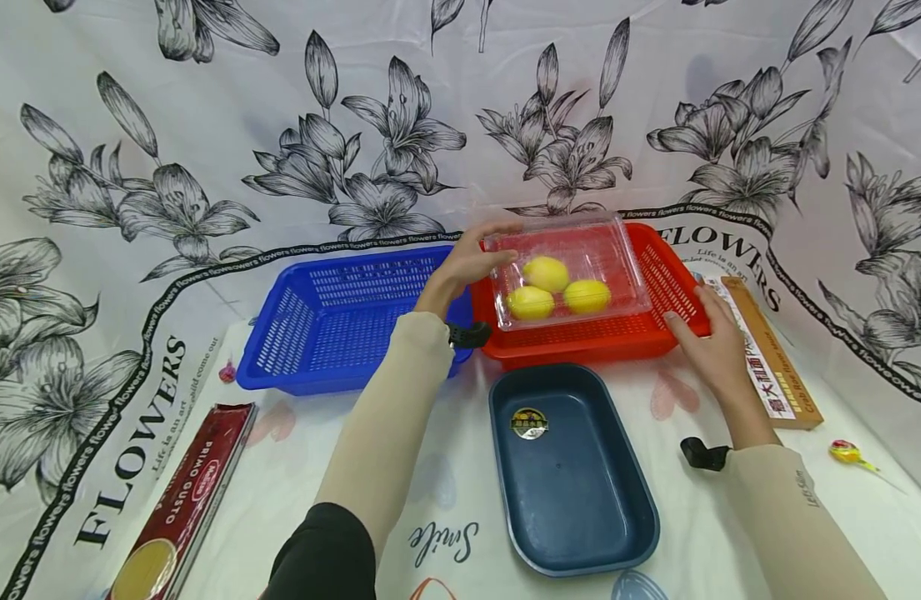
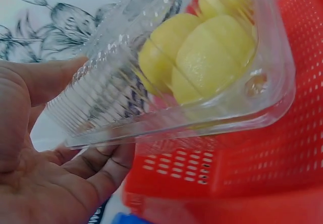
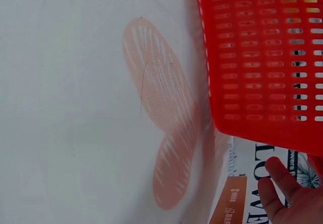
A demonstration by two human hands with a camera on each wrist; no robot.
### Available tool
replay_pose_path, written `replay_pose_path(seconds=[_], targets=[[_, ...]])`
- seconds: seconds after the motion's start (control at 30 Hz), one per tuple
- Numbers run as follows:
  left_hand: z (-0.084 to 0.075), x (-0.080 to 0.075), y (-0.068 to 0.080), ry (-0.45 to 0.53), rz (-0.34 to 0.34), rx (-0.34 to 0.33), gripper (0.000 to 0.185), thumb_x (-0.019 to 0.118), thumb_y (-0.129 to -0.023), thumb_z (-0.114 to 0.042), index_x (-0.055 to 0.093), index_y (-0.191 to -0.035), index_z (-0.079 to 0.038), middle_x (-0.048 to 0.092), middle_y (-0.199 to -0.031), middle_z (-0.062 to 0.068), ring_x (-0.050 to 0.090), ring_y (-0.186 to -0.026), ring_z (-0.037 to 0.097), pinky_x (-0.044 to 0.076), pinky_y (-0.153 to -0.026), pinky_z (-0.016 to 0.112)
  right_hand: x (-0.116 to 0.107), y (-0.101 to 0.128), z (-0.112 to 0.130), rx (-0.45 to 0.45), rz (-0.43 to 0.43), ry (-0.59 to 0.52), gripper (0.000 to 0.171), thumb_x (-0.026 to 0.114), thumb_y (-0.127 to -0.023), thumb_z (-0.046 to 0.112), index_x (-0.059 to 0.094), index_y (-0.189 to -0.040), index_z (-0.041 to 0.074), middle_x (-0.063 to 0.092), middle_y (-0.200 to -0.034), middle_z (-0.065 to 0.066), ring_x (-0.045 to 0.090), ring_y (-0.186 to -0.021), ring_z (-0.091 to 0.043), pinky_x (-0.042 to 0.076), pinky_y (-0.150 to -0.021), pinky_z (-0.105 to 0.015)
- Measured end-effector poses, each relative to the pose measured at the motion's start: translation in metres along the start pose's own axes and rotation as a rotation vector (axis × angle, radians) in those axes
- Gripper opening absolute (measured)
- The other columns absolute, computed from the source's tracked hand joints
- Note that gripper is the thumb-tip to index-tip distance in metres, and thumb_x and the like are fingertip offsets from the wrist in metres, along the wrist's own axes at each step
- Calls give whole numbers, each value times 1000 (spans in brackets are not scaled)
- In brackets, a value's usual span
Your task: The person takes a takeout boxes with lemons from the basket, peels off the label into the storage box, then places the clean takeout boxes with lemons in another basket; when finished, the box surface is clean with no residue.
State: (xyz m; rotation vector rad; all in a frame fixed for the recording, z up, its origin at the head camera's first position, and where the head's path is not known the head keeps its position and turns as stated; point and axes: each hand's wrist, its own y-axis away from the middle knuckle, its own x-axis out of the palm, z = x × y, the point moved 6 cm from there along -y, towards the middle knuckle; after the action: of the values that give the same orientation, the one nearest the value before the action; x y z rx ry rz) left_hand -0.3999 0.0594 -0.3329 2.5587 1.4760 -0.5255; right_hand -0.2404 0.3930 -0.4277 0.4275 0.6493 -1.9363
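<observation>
My left hand (image 1: 468, 265) grips the left side of a clear plastic box (image 1: 631, 267), thumb on one face and fingers underneath in the left wrist view. Three yellow lemons (image 1: 546, 273) are grouped in the box, which is tilted over the red basket (image 1: 580, 350). At the basket's right end is my right hand (image 1: 718, 350), thumb and fingers spread close to the rim. The right wrist view shows its fingertips (image 3: 275, 166) just below the basket's corner, part of the hand being out of frame.
A blue basket (image 1: 280, 333) stands left of the red one. In front lies a dark blue tray (image 1: 573, 475) with a gold sticker. A long brown box (image 1: 778, 367) and a lollipop (image 1: 846, 452) are at right, a dark red pack (image 1: 197, 492) and another lollipop (image 1: 227, 372) at left.
</observation>
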Motion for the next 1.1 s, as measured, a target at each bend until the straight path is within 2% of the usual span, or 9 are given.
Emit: replay_pose_path(seconds=[0.13,0.3,0.4,0.53,0.63,0.73,0.83,1.03,1.1], targets=[[5,9,-8,4,-15,5,47,68,-97,-13,60,-142,-23,48,-155,3,45,-142,29,49,-106,46,0,0,2,0,-7,-10,70,56,-101,36,31,-161,10,23,-170,-12,24,-155,-41,26,-119,-67],[16,16,-20,7,-25,-22,48,66,-98,-10,61,-142,-28,47,-156,2,54,-130,27,55,-93,39,0,0,3,-12,-16,-16,70,57,-100,36,31,-160,8,25,-169,-15,26,-154,-43,25,-120,-67],[23,18,-24,6,-44,-53,47,66,-98,-11,61,-141,-30,43,-159,2,54,-131,27,55,-94,40,0,0,2,-3,-14,-12,71,57,-100,36,31,-160,9,25,-169,-14,27,-153,-43,27,-118,-68],[30,19,-26,26,-60,-74,46,67,-98,-12,61,-141,-28,40,-161,0,50,-139,29,53,-104,45,0,1,0,5,-6,-15,71,57,-101,38,30,-161,11,23,-170,-11,26,-154,-42,28,-118,-68],[31,21,-27,16,-57,-43,46,67,-98,-10,61,-141,-26,42,-160,0,43,-145,28,50,-108,47,-1,1,0,3,-8,-17,71,58,-101,38,30,-161,11,22,-170,-12,24,-155,-41,26,-119,-68],[28,22,-28,-23,-65,28,46,66,-98,-6,62,-140,-22,47,-156,3,36,-150,27,48,-110,47,-2,0,0,0,-11,-15,71,57,-101,37,30,-161,11,22,-170,-12,23,-155,-41,24,-120,-68],[26,23,-28,-55,-74,84,45,65,-97,-4,62,-140,-18,52,-153,5,38,-149,27,46,-113,47,-3,0,1,-4,-18,-9,71,57,-101,36,30,-161,11,23,-170,-13,23,-155,-41,22,-120,-68],[28,25,-28,-118,-95,122,43,68,-96,-7,63,-138,-12,56,-149,5,41,-148,25,38,-120,47,-2,0,0,-5,-14,-2,70,57,-101,36,31,-160,10,24,-170,-12,22,-156,-40,20,-123,-65],[28,25,-28,-149,-110,146,42,68,-95,-7,63,-137,-9,57,-148,7,43,-146,25,38,-120,46,-1,0,-1,-3,-13,-4,70,57,-101,37,31,-160,11,24,-170,-12,22,-156,-39,20,-123,-65]])
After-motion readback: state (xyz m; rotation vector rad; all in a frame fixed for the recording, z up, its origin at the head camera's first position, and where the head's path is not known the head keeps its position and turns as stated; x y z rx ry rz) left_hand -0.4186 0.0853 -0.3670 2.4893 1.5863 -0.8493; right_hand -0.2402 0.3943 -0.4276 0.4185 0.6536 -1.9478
